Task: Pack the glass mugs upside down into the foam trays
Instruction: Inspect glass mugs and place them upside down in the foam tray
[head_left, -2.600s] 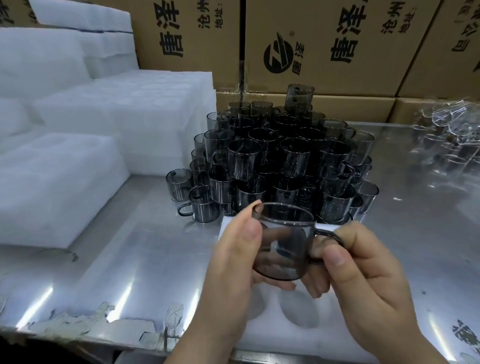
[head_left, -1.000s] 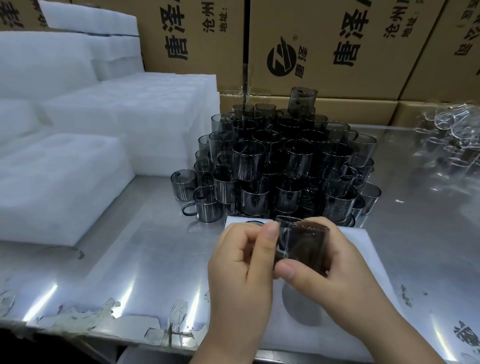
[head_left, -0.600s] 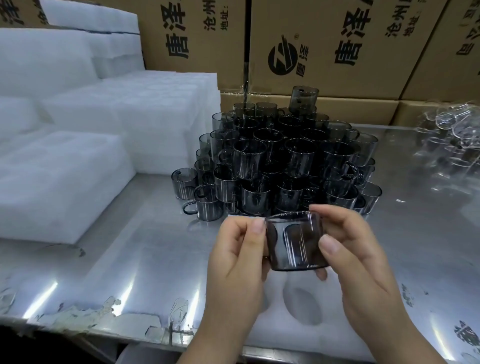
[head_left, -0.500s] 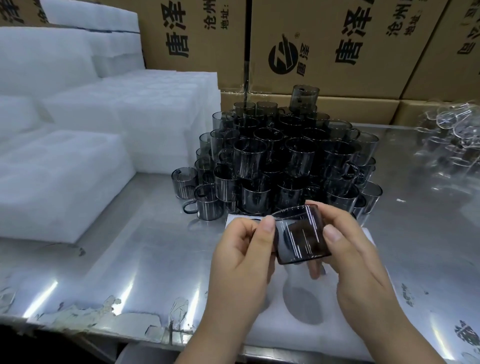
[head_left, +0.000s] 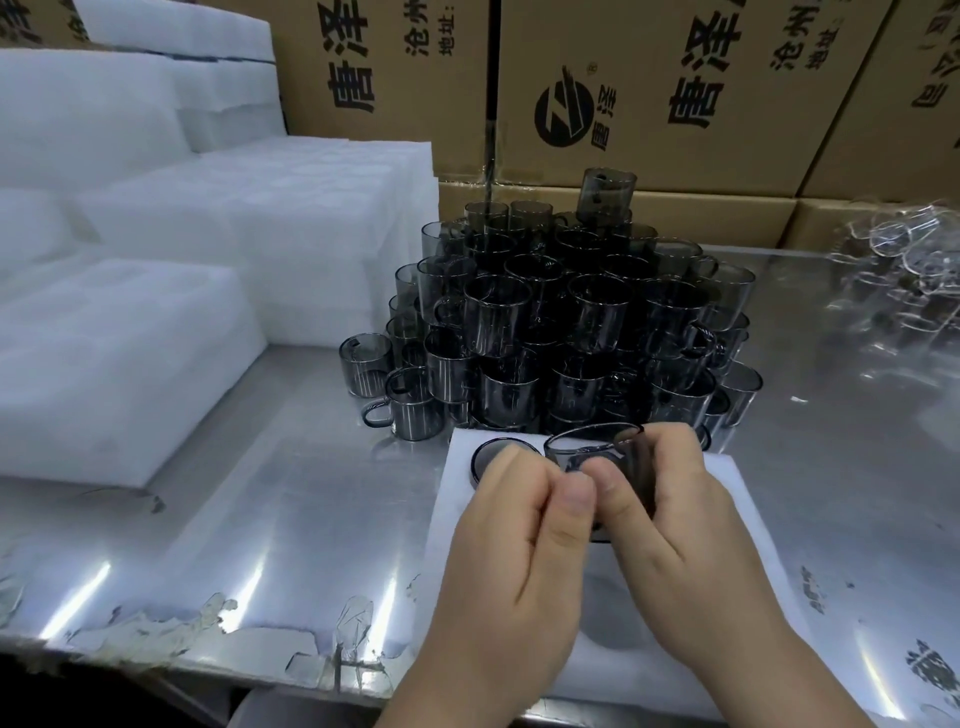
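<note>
**Mug in both hands, over tray**

Both hands pinch one mug (head_left: 636, 478). On the left hand (head_left: 519, 535) the fingers are curled, thumb pressed on the near wall. On the right hand (head_left: 675, 525) the thumb lies beside the left thumb and the fingers wrap the far side. Mug is tilted, one round end facing away from the thumbs; can't see the handle. Tray (head_left: 737, 499) sits right under the fingers. Seated mug (head_left: 488, 452) is in the tray just past the left knuckles. Pile (head_left: 561, 332) stands beyond the fingertips, on the table (head_left: 311, 519).

I see the left hand (head_left: 511, 540) and right hand (head_left: 680, 525) bare, nails (head_left: 577, 500) cut short, forearms (head_left: 470, 675) bare below them.
</note>
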